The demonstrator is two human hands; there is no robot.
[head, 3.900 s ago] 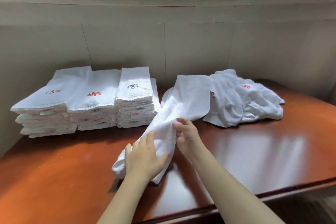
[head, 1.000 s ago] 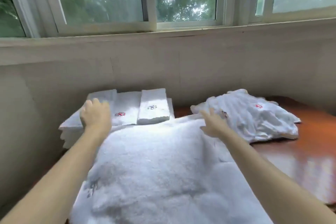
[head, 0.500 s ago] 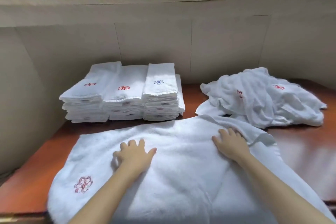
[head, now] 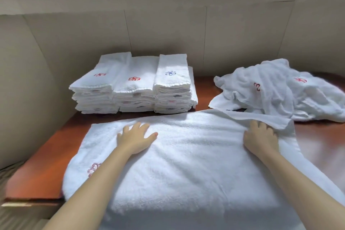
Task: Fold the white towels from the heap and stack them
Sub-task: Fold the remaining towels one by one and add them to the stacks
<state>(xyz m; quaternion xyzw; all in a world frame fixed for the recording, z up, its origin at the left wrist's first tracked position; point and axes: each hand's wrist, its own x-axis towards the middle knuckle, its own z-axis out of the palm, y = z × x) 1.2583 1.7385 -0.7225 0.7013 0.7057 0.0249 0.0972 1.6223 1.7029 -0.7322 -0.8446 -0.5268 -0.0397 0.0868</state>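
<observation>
Spread towel (head: pixel 196 155) on table (head: pixel 43 164), under both hands: left hand (head: pixel 135 137) flat, splayed, pressing; right hand (head: pixel 260 138) at folded far corner, pinching or pressing unclear.

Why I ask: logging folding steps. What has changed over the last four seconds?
The bunched towel was shaken open and laid flat on the table. The left hand let go and presses it flat; the right hand slid out to the turned-back corner. The folded stacks and the heap stayed put.
</observation>
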